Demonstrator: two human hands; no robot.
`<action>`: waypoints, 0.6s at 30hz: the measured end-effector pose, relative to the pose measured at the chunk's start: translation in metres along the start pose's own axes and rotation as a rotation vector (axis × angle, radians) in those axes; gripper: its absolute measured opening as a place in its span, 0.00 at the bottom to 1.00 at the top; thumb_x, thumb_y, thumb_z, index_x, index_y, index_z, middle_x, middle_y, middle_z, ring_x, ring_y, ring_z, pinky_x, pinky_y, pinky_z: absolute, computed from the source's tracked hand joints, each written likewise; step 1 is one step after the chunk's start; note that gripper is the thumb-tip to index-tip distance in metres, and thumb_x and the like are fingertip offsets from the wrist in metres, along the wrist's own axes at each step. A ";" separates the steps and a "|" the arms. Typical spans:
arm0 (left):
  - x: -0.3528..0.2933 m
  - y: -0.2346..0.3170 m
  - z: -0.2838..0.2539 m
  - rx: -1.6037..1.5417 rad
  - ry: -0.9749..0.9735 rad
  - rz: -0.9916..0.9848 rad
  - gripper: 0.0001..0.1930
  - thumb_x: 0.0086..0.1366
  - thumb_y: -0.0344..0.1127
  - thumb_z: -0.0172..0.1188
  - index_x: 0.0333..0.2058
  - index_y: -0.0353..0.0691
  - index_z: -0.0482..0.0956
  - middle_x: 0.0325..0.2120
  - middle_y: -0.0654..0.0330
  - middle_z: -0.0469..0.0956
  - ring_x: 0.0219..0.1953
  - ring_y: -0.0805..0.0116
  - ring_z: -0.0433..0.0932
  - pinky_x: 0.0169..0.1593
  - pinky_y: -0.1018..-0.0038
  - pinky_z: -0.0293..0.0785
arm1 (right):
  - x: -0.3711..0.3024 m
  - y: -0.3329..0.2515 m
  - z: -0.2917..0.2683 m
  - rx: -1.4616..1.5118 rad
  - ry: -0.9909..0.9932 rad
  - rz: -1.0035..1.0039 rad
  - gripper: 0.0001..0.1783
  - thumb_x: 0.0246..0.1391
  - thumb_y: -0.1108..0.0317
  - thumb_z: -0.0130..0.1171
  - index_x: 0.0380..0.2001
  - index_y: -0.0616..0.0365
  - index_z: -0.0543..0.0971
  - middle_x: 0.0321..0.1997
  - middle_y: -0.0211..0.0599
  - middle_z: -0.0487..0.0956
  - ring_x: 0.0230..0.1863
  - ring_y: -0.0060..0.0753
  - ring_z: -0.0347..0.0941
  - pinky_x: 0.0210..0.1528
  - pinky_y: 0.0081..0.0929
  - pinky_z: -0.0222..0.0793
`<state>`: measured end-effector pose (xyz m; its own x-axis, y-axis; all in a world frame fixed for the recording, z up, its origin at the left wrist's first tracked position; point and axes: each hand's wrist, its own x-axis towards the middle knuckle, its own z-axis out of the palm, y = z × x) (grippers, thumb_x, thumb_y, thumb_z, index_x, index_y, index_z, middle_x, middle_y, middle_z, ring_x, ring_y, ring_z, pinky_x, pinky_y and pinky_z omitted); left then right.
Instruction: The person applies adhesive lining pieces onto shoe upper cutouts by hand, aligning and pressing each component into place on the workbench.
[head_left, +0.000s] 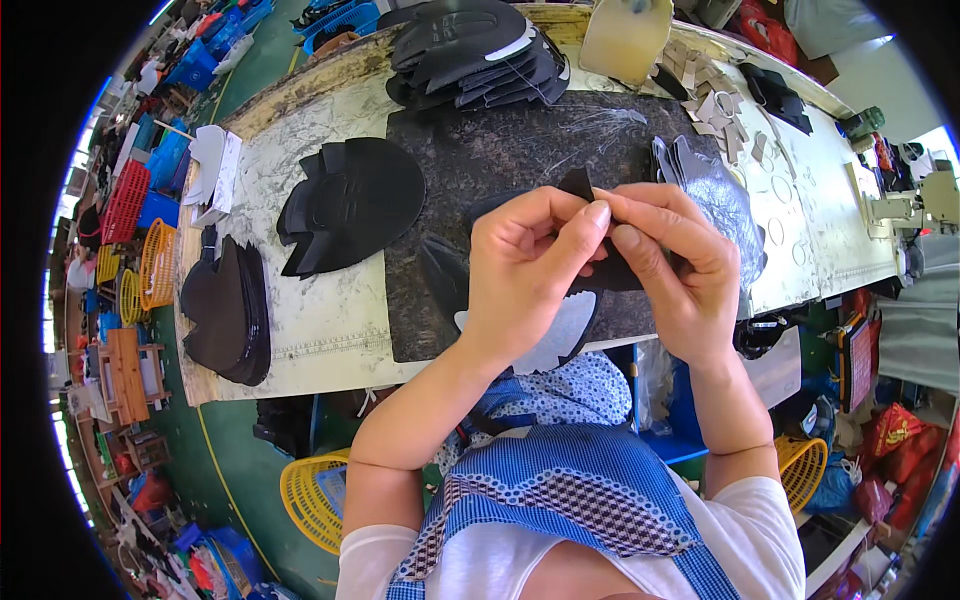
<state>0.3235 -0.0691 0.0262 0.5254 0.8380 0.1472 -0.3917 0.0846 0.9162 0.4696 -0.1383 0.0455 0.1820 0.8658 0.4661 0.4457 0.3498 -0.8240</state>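
Above the dark mat, my left hand (532, 265) and my right hand (682, 262) meet, both closed in a pinch on the edge of a black shoe-upper piece (577, 183). One corner of it sticks up between the fingertips; the hands hide much of the rest. Below my left hand, a piece with a pale grey underside (556, 335) hangs at the table's front edge; I cannot tell if it is joined to the held one. A stack of black upper pieces (350, 205) lies to the left, and a plastic-wrapped bundle (712, 195) lies beyond my right hand.
The dark mat (440, 320) covers the middle of the white table (320, 365). Tall black stacks stand at the far edge (470, 60) and left end (225, 315). A yellowish block (625, 40) and beige scraps (715, 110) lie far right. Yellow baskets (312, 500) sit underneath.
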 end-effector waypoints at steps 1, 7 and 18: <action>0.002 0.003 -0.003 -0.011 -0.032 -0.052 0.06 0.68 0.31 0.58 0.35 0.34 0.80 0.29 0.65 0.80 0.30 0.82 0.77 0.35 0.84 0.74 | 0.001 -0.005 0.000 -0.060 0.005 -0.008 0.13 0.57 0.79 0.60 0.46 0.64 0.83 0.41 0.40 0.80 0.41 0.30 0.77 0.42 0.22 0.71; 0.009 0.002 -0.003 0.015 -0.063 -0.135 0.05 0.66 0.29 0.57 0.34 0.34 0.79 0.30 0.63 0.81 0.29 0.81 0.76 0.33 0.82 0.75 | 0.001 -0.006 -0.004 -0.053 0.022 0.102 0.14 0.57 0.79 0.59 0.46 0.63 0.83 0.37 0.39 0.82 0.39 0.28 0.77 0.41 0.22 0.71; 0.018 0.003 -0.021 0.463 -0.400 0.179 0.10 0.53 0.32 0.68 0.34 0.38 0.78 0.29 0.62 0.75 0.33 0.74 0.76 0.39 0.76 0.72 | 0.004 0.025 -0.040 0.729 -0.044 0.698 0.05 0.55 0.75 0.59 0.35 0.64 0.81 0.37 0.39 0.83 0.36 0.26 0.80 0.44 0.20 0.74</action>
<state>0.3164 -0.0424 0.0242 0.7585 0.5439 0.3590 -0.1798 -0.3548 0.9175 0.5164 -0.1400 0.0396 0.1579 0.9679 -0.1955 -0.3954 -0.1195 -0.9107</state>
